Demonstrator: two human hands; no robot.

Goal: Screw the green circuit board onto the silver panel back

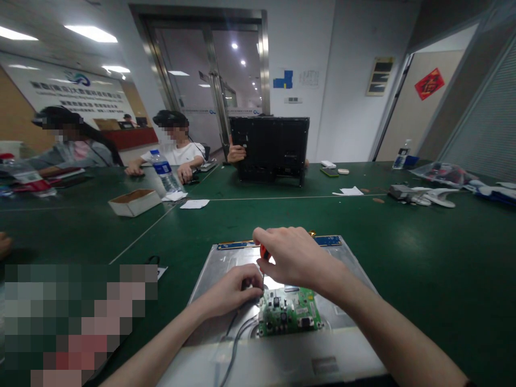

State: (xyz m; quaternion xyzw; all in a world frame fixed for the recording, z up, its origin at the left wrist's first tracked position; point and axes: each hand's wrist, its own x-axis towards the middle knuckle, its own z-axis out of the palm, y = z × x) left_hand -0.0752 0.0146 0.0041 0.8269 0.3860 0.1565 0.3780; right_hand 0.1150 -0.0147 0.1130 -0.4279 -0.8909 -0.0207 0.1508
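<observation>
My right hand (292,255) is closed around the red and black handle of a screwdriver (264,251), its thin shaft pointing down. The shaft reaches the upper left corner of a green circuit board (288,314), which lies on the silvery metal back of a display panel (213,277). Beside that corner, the fingers of my left hand (237,287) are curled together near the screwdriver's tip; what they pinch, if anything, is too small to make out. Grey cables (236,344) run from the board's left side toward me. A narrow blue circuit strip (328,241) lines the panel's far edge.
On the green table (435,269) are a small open box (135,203), a water bottle (166,174), paper scraps (195,204) and white-handled tools (427,196). Across from me, a person's hand (236,152) holds up a black monitor (270,150). Other people sit at the left.
</observation>
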